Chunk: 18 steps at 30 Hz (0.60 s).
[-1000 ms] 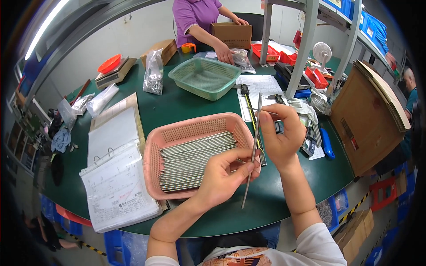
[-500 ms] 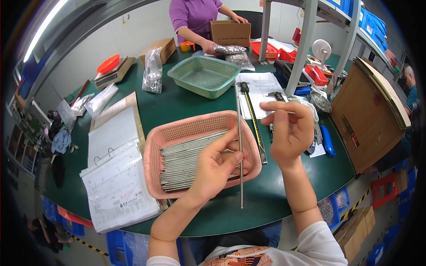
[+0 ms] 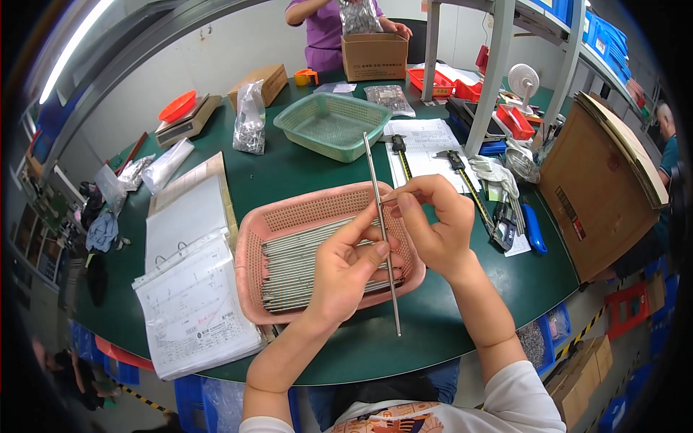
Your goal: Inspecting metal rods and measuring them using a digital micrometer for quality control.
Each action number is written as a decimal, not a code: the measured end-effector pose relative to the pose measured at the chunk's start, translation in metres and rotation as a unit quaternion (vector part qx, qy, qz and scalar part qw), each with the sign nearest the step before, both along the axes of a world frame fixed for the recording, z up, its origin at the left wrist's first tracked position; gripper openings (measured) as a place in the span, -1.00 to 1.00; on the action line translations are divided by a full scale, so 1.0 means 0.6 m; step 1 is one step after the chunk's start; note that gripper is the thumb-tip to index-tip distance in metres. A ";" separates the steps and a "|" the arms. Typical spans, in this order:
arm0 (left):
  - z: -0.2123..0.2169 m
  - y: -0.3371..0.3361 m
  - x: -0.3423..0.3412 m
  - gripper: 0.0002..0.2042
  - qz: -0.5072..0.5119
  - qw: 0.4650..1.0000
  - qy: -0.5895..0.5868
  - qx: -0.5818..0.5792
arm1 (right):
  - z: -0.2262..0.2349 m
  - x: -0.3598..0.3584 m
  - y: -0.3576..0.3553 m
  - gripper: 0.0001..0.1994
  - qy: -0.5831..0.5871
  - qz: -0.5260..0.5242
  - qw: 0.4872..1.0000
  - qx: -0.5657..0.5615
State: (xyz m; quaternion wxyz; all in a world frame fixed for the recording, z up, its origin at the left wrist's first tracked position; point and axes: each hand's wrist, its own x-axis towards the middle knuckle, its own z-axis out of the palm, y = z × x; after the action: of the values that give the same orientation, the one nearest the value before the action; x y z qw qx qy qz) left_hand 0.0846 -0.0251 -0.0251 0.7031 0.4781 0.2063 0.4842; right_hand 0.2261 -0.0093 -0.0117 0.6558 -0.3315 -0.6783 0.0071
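My left hand point(image 3: 343, 273) is closed round a long, thin metal rod point(image 3: 393, 292), thumb and fingers gripping it near its middle. The rod slants, its upper end leaning away and a little left. Close beside it, my right hand point(image 3: 444, 229) pinches a small, thin, pin-like piece point(image 3: 388, 200) against or right next to the rod's side; whether they touch I cannot tell. Below both hands stands a pink plastic basket point(image 3: 307, 204) holding many similar metal rods point(image 3: 292, 273) laid side by side.
A green basket point(image 3: 317, 141) stands beyond the pink one. At left lies an open ring binder point(image 3: 195, 307). Calipers point(image 3: 462, 169) and papers point(image 3: 426, 141) are at right, before a cardboard sheet stack point(image 3: 603, 187). Across the table a person in purple point(image 3: 325, 36) handles a bag above a carton point(image 3: 374, 58).
My right hand has come left and in to the rod with its small piece. The rod's upper end has tipped left. The person opposite has lifted a bag above the carton.
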 end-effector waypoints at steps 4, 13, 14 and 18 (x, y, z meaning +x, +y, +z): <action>-0.001 0.001 0.000 -0.55 0.002 1.000 0.002 -0.001 | -0.002 0.001 0.003 -0.94 -0.022 -0.016 0.999 0.020; -0.004 0.004 -0.002 -0.54 0.024 0.999 0.017 0.036 | 0.000 -0.001 0.002 -0.92 -0.054 -0.062 0.996 0.031; -0.004 0.004 -0.001 -0.54 0.023 0.999 0.017 0.036 | -0.002 -0.001 0.003 -0.92 -0.054 -0.062 0.996 0.032; -0.002 0.003 0.000 -0.55 0.043 0.997 0.019 0.066 | -0.004 -0.004 0.002 -0.92 -0.045 -0.038 0.998 0.008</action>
State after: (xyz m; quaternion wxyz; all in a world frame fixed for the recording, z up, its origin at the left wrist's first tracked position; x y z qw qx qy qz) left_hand 0.0847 -0.0233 -0.0266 0.6446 0.5232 0.2072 0.5175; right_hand 0.2238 -0.0078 -0.0138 0.6266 -0.3521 -0.6942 -0.0384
